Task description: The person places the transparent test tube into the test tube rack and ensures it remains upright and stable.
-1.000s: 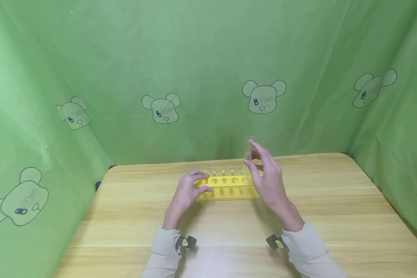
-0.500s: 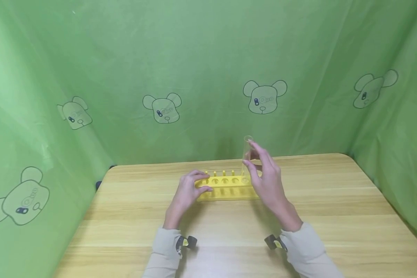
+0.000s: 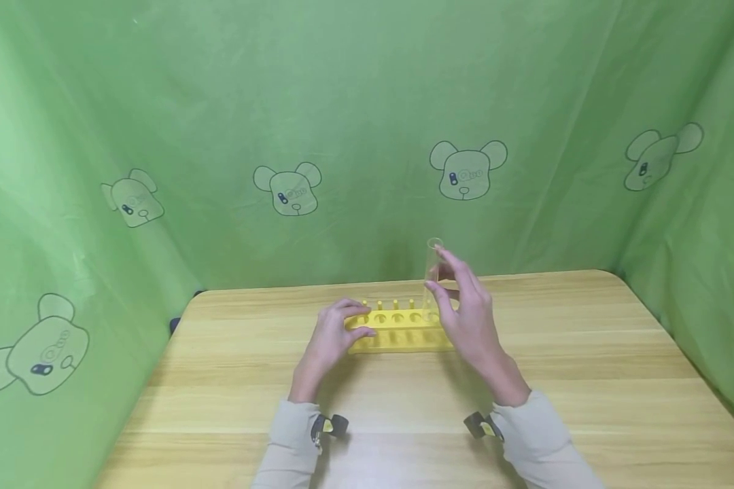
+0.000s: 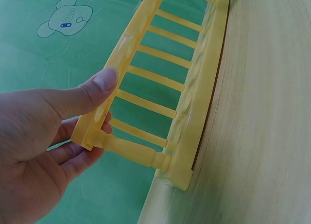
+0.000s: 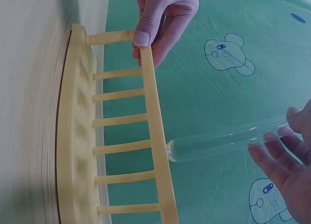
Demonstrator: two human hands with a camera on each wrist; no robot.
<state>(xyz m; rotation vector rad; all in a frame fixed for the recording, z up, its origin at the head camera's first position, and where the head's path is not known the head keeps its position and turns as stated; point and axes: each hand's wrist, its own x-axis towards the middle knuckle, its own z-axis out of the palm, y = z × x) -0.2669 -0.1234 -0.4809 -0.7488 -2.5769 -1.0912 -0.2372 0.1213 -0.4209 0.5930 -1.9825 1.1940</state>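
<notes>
A yellow test tube rack point(image 4: 201, 117) with a row of round holes and thin pegs stands on the table. My left hand point(image 3: 331, 331) grips the left end of its top plate, thumb in front and fingers behind, as the left wrist view point(image 4: 29, 136) confirms. With thumb and fingertips, my right hand point(image 3: 474, 316) pinches a clear test tube point(image 5: 218, 140) above the right part of the rack. The tube stands nearly upright, slightly tilted, its mouth up. Its rounded bottom is at the top plate; whether it is inside a hole I cannot tell. My right hand covers the rack's right end.
The pale wooden table point(image 3: 391, 407) has rounded far corners. A green curtain point(image 3: 367, 136) with bear-head drawings surrounds it at the back and both sides. Small dark wrist cameras point(image 3: 338, 426) sit at both sleeve cuffs.
My right hand and the test tube have shifted slightly left over the rack, and the tube's tilt has changed a little. The left hand keeps its grip on the rack.
</notes>
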